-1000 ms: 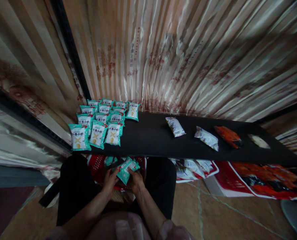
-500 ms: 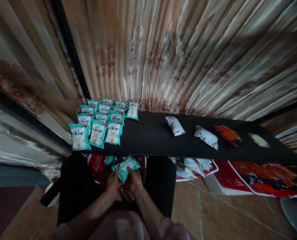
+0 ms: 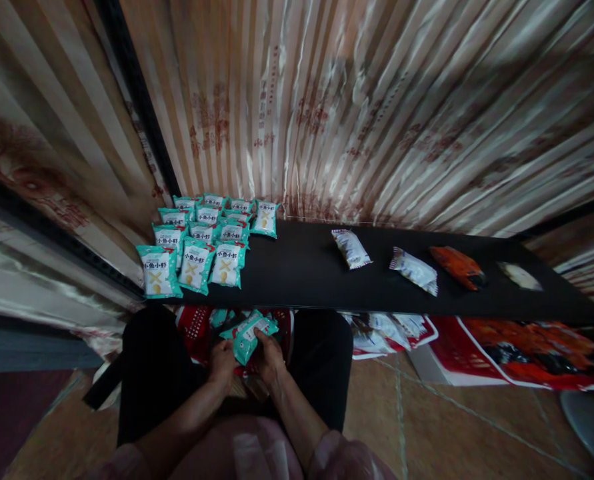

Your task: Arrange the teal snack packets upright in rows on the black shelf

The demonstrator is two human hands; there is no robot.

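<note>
A teal snack packet [image 3: 249, 333] is held over the lap, just below the table [image 3: 307, 287] edge. The left hand [image 3: 221, 363] and right hand [image 3: 271, 353] each have a closed grip on one side of it. Matching packets [image 3: 197, 250] already lie in rows on the table's left end, and more show in the red basket [image 3: 193, 330] beneath, so the work seems partly done.

You can read 小鱼小虾 in dark characters on the white fronts of the teal packets [image 3: 195, 265] at your table's [image 3: 301, 273] left end. Print on the other wrappers [image 3: 351, 248] is too small to read.
</note>
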